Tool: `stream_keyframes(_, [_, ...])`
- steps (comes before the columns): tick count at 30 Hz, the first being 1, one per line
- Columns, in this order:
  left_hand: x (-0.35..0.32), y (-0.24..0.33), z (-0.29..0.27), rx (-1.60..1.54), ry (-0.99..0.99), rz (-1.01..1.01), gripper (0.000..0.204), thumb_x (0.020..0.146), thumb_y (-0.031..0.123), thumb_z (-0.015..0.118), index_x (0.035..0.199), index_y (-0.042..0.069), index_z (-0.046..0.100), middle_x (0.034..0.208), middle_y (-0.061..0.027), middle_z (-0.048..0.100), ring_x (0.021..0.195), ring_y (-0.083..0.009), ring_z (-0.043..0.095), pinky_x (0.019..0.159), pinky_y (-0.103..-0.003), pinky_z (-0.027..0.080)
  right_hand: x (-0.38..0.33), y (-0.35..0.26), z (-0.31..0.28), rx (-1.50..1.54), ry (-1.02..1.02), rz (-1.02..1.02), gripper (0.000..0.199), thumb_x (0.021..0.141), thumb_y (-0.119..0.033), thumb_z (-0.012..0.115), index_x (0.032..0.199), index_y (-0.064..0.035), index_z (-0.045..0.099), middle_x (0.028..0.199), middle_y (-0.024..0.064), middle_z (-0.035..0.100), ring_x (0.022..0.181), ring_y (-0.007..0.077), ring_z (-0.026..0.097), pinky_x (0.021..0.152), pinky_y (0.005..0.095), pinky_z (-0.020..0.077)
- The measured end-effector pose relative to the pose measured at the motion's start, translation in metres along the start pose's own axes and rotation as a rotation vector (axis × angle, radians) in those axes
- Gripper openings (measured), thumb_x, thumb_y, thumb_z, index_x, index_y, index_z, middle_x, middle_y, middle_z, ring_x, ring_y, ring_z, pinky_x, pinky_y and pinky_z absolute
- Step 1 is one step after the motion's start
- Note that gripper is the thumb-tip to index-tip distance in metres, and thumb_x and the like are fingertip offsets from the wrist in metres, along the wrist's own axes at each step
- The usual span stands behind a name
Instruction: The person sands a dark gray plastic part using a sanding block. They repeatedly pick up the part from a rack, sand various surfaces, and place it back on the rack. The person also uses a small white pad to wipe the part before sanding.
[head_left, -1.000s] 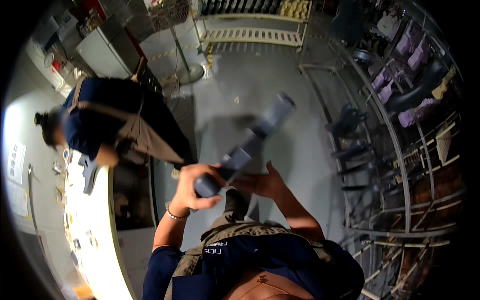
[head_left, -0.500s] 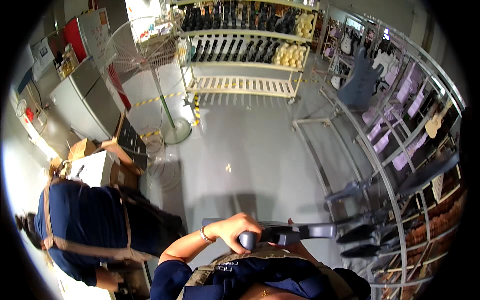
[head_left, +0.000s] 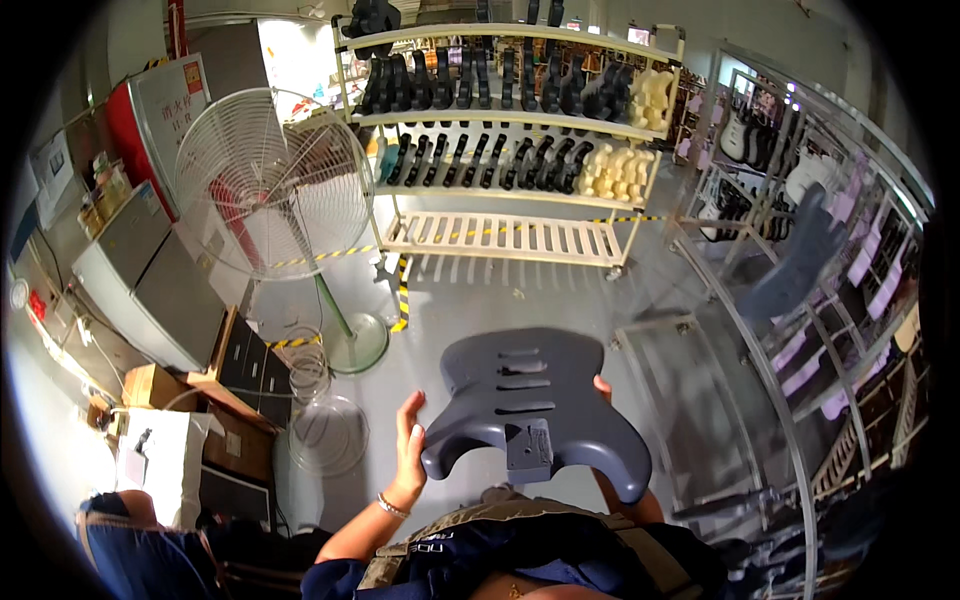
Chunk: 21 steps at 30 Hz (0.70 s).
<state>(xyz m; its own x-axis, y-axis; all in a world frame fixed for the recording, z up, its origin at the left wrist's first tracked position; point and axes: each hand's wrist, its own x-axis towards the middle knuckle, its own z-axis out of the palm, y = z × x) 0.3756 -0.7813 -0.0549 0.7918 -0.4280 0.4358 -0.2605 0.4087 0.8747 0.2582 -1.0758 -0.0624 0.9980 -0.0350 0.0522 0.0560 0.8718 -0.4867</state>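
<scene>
An electric guitar body (head_left: 540, 385), dark grey with two horns, slots and a neck pocket, is held out in front of my chest with its horns toward me. My right hand (head_left: 603, 388) grips its right side; fingertips show at the edge, and most of the hand is hidden beneath. My left hand (head_left: 409, 446) is beside the left horn, fingers stretched upward and apart, not wrapped round the body. Whether its palm touches the horn I cannot tell.
A wheeled rack (head_left: 520, 122) of black and cream guitar bodies stands ahead. A large fan (head_left: 270, 185) stands left of it. Metal racks (head_left: 760, 365) with hanging guitar bodies line the right. A co-worker (head_left: 150, 555) is at lower left, near a white-covered table (head_left: 170, 450). Coiled tubing (head_left: 328, 435) lies on the floor.
The guitar body has turned from edge-on to showing its broad face, and is farther from my chest. My left hand has come off its edge and opened. The view has tilted up.
</scene>
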Motion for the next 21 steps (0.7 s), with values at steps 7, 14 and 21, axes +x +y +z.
stream_keyframes(7, [0.166, -0.077, 0.016, -0.563, -0.101, -0.579, 0.051, 0.089, 0.031, 0.054, 0.126, 0.000, 0.037, 0.110, -0.0188, 0.056, 0.082, -0.0259, 0.062, 0.076, -0.036, 0.053, 0.193, -0.139, 0.002, -0.396, 0.074, -0.101, 0.046, 0.085, -0.043, 0.049, 0.112, -0.0059, 0.054, 0.100, 0.0068, 0.059, 0.088, 0.0185, 0.056, 0.076, 0.0317, 0.0456])
stream_keyframes(14, [0.349, -0.165, 0.011, -0.459, 0.030, -0.281, 0.062, 0.078, 0.020, 0.068, 0.127, 0.004, 0.033, 0.102, -0.0198, 0.056, 0.052, -0.0182, 0.054, 0.076, -0.039, 0.051, 0.362, -0.210, 0.081, -0.506, -0.044, -0.171, 0.048, 0.086, -0.038, 0.052, 0.121, -0.0060, 0.050, 0.114, 0.0101, 0.058, 0.099, 0.0192, 0.058, 0.084, 0.0326, 0.0477])
stream_keyframes(21, [0.588, -0.191, 0.044, -0.615, -0.099, -0.024, 0.059, 0.077, 0.028, 0.067, 0.121, 0.004, 0.036, 0.099, -0.0170, 0.055, 0.051, -0.0171, 0.052, 0.075, -0.037, 0.049, 0.509, -0.334, 0.138, -0.700, -0.055, -0.332, 0.056, 0.081, -0.042, 0.055, 0.122, -0.0053, 0.047, 0.114, 0.0116, 0.056, 0.101, 0.0226, 0.055, 0.085, 0.0372, 0.0458])
